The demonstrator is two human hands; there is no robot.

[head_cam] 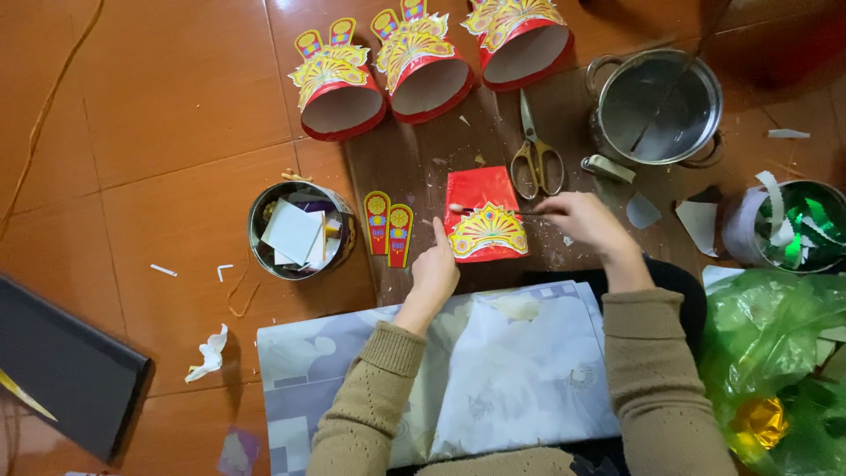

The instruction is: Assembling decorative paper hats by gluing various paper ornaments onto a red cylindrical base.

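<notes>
Work board: dark brown wooden board lying on the orange tiled floor, with the paper work on it.
Lap cloth: pale printed cloth spread across the person's knees, just below the board.
Steel pot: round metal pot with two handles, at the board's far right corner.
Finished pieces: three red and yellow paper crowns in a row at the far edge.
Red sheet: flat red paper rectangle with a yellow fan-shaped ornament at mid-board, between both hands; it looks light, thin and easily creased, best pinned flat near an edge.
Scissors: gold-handled scissors just beyond the sheet, untouched.
Left hand: fingers loosely curled, forefinger stretched to press beside the sheet's left edge.
Right hand: fingers pinched around a thin brush-like stick laid across the sheet.
</notes>
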